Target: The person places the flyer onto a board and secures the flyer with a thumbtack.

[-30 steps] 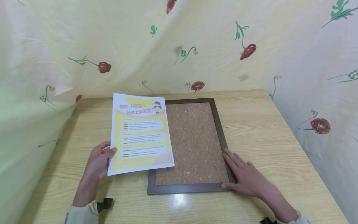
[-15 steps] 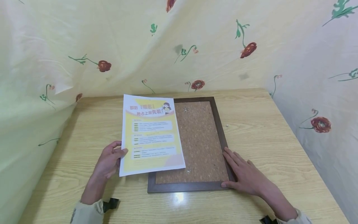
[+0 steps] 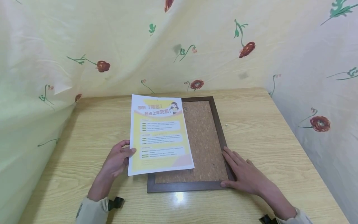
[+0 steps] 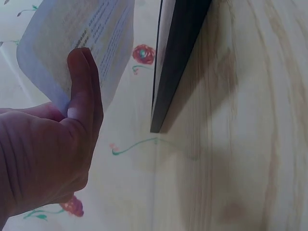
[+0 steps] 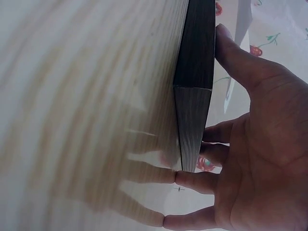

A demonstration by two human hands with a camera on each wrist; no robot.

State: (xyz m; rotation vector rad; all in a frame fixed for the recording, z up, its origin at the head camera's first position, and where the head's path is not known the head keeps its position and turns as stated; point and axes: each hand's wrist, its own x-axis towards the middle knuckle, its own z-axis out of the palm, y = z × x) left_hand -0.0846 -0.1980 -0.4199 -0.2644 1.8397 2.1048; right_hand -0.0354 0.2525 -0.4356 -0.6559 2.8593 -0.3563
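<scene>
My left hand (image 3: 117, 158) pinches the left edge of a printed paper flyer (image 3: 159, 137), thumb on its front. In the left wrist view, the flyer's back (image 4: 57, 53) shows, with the fingers behind it. The flyer is raised and covers the left part of a cork board (image 3: 207, 140) with a dark wooden frame. At the board's lower right corner, my right hand (image 3: 246, 174) rests with fingers extended along the frame. In the right wrist view, the thumb touches the frame (image 5: 195, 53) and two fingertips meet the table beside it.
The board lies on a light wood-grain table (image 3: 265, 140). A tiny shiny object (image 3: 226, 125) sits right of the board, too small to identify. Shiny spots (image 3: 184, 109) dot the cork. A floral cloth (image 3: 126, 46) hangs behind and along both sides.
My left hand has moved to the right with the flyer, bringing it further over the cork board. The right hand and the board have stayed in place.
</scene>
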